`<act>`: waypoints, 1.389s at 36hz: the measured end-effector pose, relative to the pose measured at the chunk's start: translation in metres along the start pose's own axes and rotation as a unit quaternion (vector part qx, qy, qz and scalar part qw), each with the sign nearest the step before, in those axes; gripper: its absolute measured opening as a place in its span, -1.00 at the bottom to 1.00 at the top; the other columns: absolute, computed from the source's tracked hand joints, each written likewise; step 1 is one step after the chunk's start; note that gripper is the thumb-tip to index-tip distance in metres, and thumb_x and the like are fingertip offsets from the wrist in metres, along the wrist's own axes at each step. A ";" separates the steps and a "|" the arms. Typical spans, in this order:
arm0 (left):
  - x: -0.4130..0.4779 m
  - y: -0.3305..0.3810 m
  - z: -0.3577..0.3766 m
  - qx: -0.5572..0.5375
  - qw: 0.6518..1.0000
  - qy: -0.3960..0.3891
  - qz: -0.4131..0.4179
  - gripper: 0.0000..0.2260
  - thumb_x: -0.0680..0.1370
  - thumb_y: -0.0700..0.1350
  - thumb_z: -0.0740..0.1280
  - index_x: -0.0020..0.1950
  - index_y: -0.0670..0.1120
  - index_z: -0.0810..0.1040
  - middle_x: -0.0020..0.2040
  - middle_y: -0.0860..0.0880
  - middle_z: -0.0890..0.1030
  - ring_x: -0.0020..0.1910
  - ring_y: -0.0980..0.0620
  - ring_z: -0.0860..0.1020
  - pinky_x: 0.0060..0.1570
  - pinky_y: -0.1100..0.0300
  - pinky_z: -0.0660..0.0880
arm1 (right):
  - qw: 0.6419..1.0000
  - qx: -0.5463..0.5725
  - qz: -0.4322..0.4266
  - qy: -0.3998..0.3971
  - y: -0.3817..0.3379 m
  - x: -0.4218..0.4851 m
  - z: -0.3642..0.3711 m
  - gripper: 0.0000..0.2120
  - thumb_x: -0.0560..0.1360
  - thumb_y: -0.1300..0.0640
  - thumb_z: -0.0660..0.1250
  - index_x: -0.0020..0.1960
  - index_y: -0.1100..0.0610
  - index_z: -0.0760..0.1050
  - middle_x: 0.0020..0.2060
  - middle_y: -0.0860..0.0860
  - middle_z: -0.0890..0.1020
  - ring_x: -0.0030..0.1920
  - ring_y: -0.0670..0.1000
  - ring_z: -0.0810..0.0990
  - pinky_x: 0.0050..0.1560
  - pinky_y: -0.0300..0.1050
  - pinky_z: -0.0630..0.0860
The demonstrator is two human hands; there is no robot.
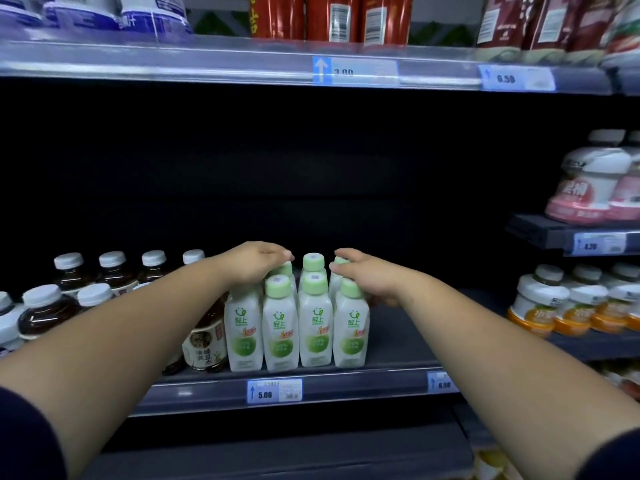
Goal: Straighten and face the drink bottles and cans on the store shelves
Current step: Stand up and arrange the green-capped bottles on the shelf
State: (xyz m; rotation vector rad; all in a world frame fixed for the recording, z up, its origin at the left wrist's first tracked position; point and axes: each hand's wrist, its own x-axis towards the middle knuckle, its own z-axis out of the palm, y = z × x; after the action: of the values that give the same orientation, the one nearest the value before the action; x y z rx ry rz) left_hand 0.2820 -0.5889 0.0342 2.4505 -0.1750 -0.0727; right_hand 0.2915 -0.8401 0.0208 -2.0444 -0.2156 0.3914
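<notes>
White bottles (280,327): I see a block of them with pale green caps standing upright at the front of the middle shelf (398,344), four across the front row with labels facing me, and more rows behind.
Left hand (254,263): I have it palm down over the left rear of the block, fingers curved onto a green cap; it rests there, but whether it truly grips a bottle I cannot tell.
Right hand (367,275): I see it laid against the right side of the block, fingers curled around the neck of a back bottle and touching its cap; a firm grasp I cannot confirm.
Dark tea bottles (45,313): they stand in rows with white caps just left of the white bottles, partly hidden by my left forearm.
Price tag (274,391): it sits on the shelf edge below the block and reads 5.00.
Upper shelf: red cans (332,17) stand above a 3.00 tag.
Right side: orange-labelled bottles (540,303) and pink-labelled ones (581,192) stand on separate shelves, well apart from my hands.
</notes>
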 end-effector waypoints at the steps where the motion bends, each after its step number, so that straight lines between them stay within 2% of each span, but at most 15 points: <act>1: 0.000 0.005 -0.001 0.022 1.000 0.001 -0.003 -0.65 0.61 0.26 0.18 0.29 0.18 0.57 0.27 0.14 0.56 0.26 0.08 0.50 0.28 0.06 0.41 | 1.000 0.008 0.004 -0.002 -0.001 0.000 -0.002 -0.46 0.63 -0.16 0.25 0.57 -0.14 0.22 0.36 0.04 0.52 0.11 0.06 0.60 -0.07 -0.01 0.56; 5: 0.007 0.033 -0.002 0.093 0.995 0.011 0.017 -0.65 0.62 0.17 0.25 0.37 0.10 0.52 0.29 0.09 0.55 0.24 0.06 0.50 0.21 0.11 0.44 | 0.999 0.038 0.014 0.018 -0.003 -0.002 -0.010 -0.61 0.69 -0.11 0.16 0.49 -0.10 0.35 0.23 -0.04 0.56 0.15 0.03 0.57 -0.09 0.00 0.58; 9: 0.024 0.051 0.011 0.102 0.994 -0.032 0.032 -0.58 0.61 0.13 0.30 0.45 0.06 0.45 0.35 0.05 0.52 0.19 0.09 0.54 0.16 0.18 0.44 | 0.998 0.032 0.011 0.044 0.000 0.000 -0.010 -0.57 0.67 -0.06 0.22 0.52 -0.11 0.32 0.37 -0.01 0.51 0.29 0.07 0.53 0.20 0.13 0.56; 14: 0.039 0.053 0.026 0.130 0.989 -0.073 0.013 -0.50 0.58 0.11 0.35 0.50 0.07 0.38 0.41 0.03 0.49 0.33 0.01 0.49 0.34 0.06 0.41 | 0.997 0.071 0.001 -0.031 0.011 -0.004 -0.013 -0.24 0.50 -0.05 0.49 0.58 -0.16 0.19 0.34 -0.05 0.53 0.18 0.03 0.62 -0.03 0.00 0.61; 19: 0.042 0.049 0.024 0.156 0.985 -0.077 -0.002 -0.63 0.52 0.14 0.39 0.32 0.20 0.50 0.20 0.09 0.59 0.11 0.04 0.57 0.20 -0.02 0.53 | 0.996 -0.014 -0.019 -0.085 0.022 -0.006 -0.014 0.12 0.29 0.24 0.63 0.60 -0.23 0.04 0.33 -0.06 0.54 0.24 0.05 0.60 0.17 0.05 0.60; 25: 0.032 0.055 0.017 0.180 0.977 -0.112 0.007 -0.69 0.59 0.14 0.32 0.34 0.21 0.48 0.22 0.11 0.58 0.12 0.06 0.57 0.20 0.03 0.52 | 0.997 -0.026 -0.038 -0.062 0.026 -0.004 -0.014 0.11 0.20 0.19 0.66 0.56 -0.25 0.15 0.26 -0.03 0.60 0.19 0.06 0.64 0.18 0.13 0.62; 28: 0.027 0.054 0.019 0.150 0.980 -0.125 0.023 -0.53 0.60 0.26 0.20 0.49 0.17 0.37 0.34 0.11 0.52 0.26 0.06 0.50 0.33 0.05 0.41 | 0.992 -0.097 -0.064 -0.055 0.024 -0.011 -0.014 0.17 0.25 0.16 0.66 0.60 -0.25 0.02 0.44 -0.06 0.43 0.35 0.03 0.50 0.31 0.09 0.53; 31: 0.018 0.047 0.021 0.144 0.976 -0.143 0.074 -0.14 0.36 0.53 0.20 0.57 0.14 0.24 0.49 0.06 0.38 0.42 0.03 0.39 0.43 -0.01 0.31 | 0.976 -0.192 -0.093 -0.041 0.022 -0.016 -0.012 0.27 0.20 0.01 0.69 0.59 -0.33 -0.13 0.62 -0.10 0.02 0.58 0.04 0.11 0.50 0.07 0.28; 33: 0.011 0.041 0.023 0.194 0.966 -0.142 0.095 0.01 0.23 0.61 0.22 0.58 0.17 0.19 0.56 0.06 0.23 0.51 0.01 0.26 0.47 -0.05 0.26 | 0.975 -0.195 -0.100 -0.043 0.024 -0.014 -0.010 0.29 0.19 0.01 0.70 0.60 -0.32 -0.14 0.62 -0.08 -0.01 0.59 0.04 0.07 0.52 0.07 0.26; 37: 0.000 0.034 0.028 0.281 0.948 -0.088 0.119 -0.15 0.36 0.50 0.25 0.58 0.22 0.15 0.62 0.03 0.12 0.58 -0.01 0.12 0.51 -0.13 0.11 | 0.979 -0.171 -0.113 -0.014 0.029 -0.008 -0.004 0.23 0.16 0.04 0.70 0.62 -0.19 0.03 0.53 -0.04 0.29 0.47 0.04 0.37 0.37 0.03 0.48; 40: -0.006 0.038 0.030 0.330 0.933 -0.088 0.112 -0.26 0.49 0.42 0.21 0.60 0.23 0.04 0.64 -0.02 0.01 0.61 -0.04 -0.01 0.53 -0.20 -0.15 | 0.979 -0.166 -0.120 -0.015 0.028 -0.011 -0.005 0.18 0.22 0.11 0.69 0.63 -0.13 0.05 0.50 -0.07 0.33 0.42 -0.01 0.40 0.32 -0.07 0.48; 42: -0.010 0.040 0.031 0.364 0.921 -0.085 0.111 -0.21 0.49 0.43 0.20 0.61 0.22 -0.06 0.64 -0.04 -0.05 0.61 -0.10 -0.06 0.53 -0.18 -0.20 | 0.979 -0.166 -0.120 -0.021 0.026 -0.014 -0.007 0.18 0.26 0.13 0.67 0.64 -0.14 0.00 0.53 -0.06 0.27 0.45 -0.02 0.34 0.32 -0.14 0.42; 46: -0.024 0.028 0.027 0.402 0.907 -0.047 0.121 -0.08 0.40 0.51 0.22 0.61 0.21 -0.13 0.64 -0.05 -0.09 0.61 -0.14 -0.05 0.53 -0.18 -0.14 | 0.955 -0.261 -0.139 0.016 0.017 -0.020 -0.002 0.20 0.22 -0.09 0.68 0.60 -0.31 -0.06 0.64 -0.03 -0.12 0.62 0.07 -0.07 0.54 0.03 0.13; 48: -0.033 0.016 0.022 0.422 0.900 -0.030 0.107 -0.03 0.35 0.56 0.19 0.60 0.22 -0.15 0.64 -0.05 -0.09 0.60 -0.16 -0.03 0.53 -0.22 -0.07 | 0.933 -0.325 -0.152 0.024 0.013 -0.022 0.005 0.20 0.22 -0.15 0.66 0.59 -0.32 -0.09 0.64 -0.03 -0.18 0.62 0.11 -0.12 0.57 0.15 0.10; 50: -0.041 0.004 0.018 0.423 0.902 -0.015 0.086 -0.01 0.33 0.56 0.20 0.60 0.21 -0.15 0.64 -0.03 -0.06 0.60 -0.17 0.00 0.51 -0.22 0.03 | 0.919 -0.360 -0.158 0.024 0.011 -0.024 0.013 0.18 0.25 -0.13 0.65 0.61 -0.27 -0.07 0.64 -0.02 -0.15 0.62 0.10 -0.07 0.57 0.07 0.13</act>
State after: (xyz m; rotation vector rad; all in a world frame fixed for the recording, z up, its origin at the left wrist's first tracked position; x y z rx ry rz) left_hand 0.2388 -0.5972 0.0229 3.2850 -0.5295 0.0615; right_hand 0.2642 -0.8426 0.0097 -2.6717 -0.7375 0.0495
